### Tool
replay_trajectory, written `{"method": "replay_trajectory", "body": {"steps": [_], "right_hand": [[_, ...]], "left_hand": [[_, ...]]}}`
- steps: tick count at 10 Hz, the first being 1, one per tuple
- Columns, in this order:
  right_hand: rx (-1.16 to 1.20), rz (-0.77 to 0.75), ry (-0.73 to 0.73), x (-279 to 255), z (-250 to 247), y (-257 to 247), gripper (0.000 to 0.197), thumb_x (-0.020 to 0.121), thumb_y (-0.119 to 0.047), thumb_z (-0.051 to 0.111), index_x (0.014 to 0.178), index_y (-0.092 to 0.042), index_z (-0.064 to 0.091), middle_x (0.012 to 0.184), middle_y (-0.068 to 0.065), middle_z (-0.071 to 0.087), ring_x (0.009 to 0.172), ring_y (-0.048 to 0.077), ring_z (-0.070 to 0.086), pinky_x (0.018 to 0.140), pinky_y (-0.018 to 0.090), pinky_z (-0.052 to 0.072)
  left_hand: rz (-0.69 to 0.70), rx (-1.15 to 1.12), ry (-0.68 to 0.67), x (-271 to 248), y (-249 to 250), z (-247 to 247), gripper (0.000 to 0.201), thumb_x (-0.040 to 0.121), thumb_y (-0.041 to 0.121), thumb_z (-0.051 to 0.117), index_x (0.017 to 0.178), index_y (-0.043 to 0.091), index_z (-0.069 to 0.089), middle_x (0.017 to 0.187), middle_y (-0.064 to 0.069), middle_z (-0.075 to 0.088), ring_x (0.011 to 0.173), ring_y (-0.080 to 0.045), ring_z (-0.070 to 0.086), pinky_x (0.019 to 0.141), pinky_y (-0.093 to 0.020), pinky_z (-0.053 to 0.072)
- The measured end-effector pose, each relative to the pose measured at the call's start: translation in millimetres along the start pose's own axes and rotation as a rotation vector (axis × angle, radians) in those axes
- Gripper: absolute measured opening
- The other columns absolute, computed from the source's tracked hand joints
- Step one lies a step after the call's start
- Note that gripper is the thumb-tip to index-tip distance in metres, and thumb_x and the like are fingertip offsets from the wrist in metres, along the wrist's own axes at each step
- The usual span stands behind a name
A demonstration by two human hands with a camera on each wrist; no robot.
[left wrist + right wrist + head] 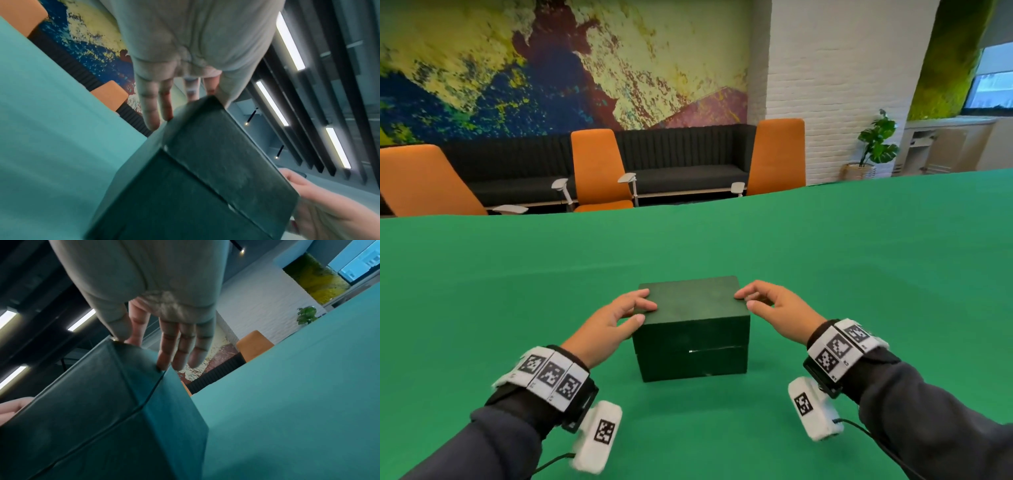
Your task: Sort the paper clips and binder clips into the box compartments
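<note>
A dark green box [693,339] stands on the green table [842,274] right before us, between our hands. Its lid [688,296] is shut, so we cannot tell what it holds. Our left hand [609,325] pinches the lid's left edge, fingers slightly apart on top and thumb at the near corner. Our right hand [777,308] pinches the right edge likewise.

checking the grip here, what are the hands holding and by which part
The dark green box lid: the left hand grips its left edge, the right hand its right edge.
</note>
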State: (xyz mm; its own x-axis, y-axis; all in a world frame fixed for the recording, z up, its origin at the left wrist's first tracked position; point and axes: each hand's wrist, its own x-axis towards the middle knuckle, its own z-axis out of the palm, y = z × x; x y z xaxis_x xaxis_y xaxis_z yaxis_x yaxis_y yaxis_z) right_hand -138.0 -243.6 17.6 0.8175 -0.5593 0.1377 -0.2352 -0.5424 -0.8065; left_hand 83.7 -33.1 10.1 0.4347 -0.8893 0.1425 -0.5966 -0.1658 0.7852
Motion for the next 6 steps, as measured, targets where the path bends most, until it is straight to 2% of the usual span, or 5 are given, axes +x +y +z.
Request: {"method": "replay_trajectory", "body": {"steps": [1, 3, 4, 5, 6], "right_hand": [[-0.014, 0.037, -0.039, -11.7, 9.6, -0.8, 0.019, 0.093, -0.03, 0.049, 0.112, -0.032, 0.052, 0.098, -0.009, 0.054, 0.08, 0.009, 0.054, 0.075, 0.027, 0.046], [-0.137, 0.036, -0.008, -19.5, 20.7, 2.3, 0.04, 0.092, -0.029, 0.052, 0.129, -0.035, 0.04, 0.113, -0.001, 0.054, 0.062, 0.01, 0.051, 0.071, 0.026, 0.043], [-0.162, 0.046, -0.012, -26.7, 22.5, 3.8, 0.051, 0.093, -0.024, 0.05, 0.137, -0.041, 0.031, 0.113, 0.001, 0.057, 0.07, 0.017, 0.058, 0.075, 0.029, 0.046], [-0.113, 0.074, -0.065, -44.3, 21.8, 7.1, 0.068, 0.093, -0.019, 0.05, 0.144, -0.045, 0.014, 0.124, 0.007, 0.056, 0.093, 0.019, 0.061, 0.088, 0.036, 0.048], [-0.016, 0.119, -0.056, -69.8, 10.0, 7.8, 0.072, 0.092, -0.017, 0.051, 0.146, -0.041, 0.009, 0.12, 0.006, 0.055, 0.085, 0.021, 0.064, 0.079, 0.035, 0.051]], "left_hand": [[-0.039, -0.024, 0.007, -4.6, 3.5, 7.7, 0.037, 0.095, 0.014, 0.045, 0.091, 0.048, 0.06, 0.139, 0.022, 0.037, 0.118, -0.012, 0.049, 0.081, -0.03, 0.053], [-0.107, -0.118, 0.071, -8.8, 10.5, 15.4, 0.027, 0.097, 0.013, 0.041, 0.1, 0.033, 0.06, 0.145, 0.02, 0.033, 0.117, -0.012, 0.051, 0.088, -0.037, 0.052], [-0.139, -0.156, 0.128, -15.1, 18.7, 21.3, 0.028, 0.097, 0.012, 0.039, 0.105, 0.028, 0.059, 0.148, 0.016, 0.031, 0.117, -0.012, 0.047, 0.085, -0.032, 0.05], [-0.182, -0.117, 0.12, -31.6, 25.4, 27.2, 0.034, 0.097, 0.011, 0.038, 0.122, 0.03, 0.052, 0.154, 0.01, 0.019, 0.118, -0.013, 0.042, 0.09, -0.034, 0.049], [-0.181, -0.034, 0.184, -55.9, 29.2, 30.5, 0.048, 0.097, 0.013, 0.041, 0.14, 0.03, 0.033, 0.152, 0.001, 0.019, 0.12, -0.018, 0.044, 0.103, -0.039, 0.042]]}}
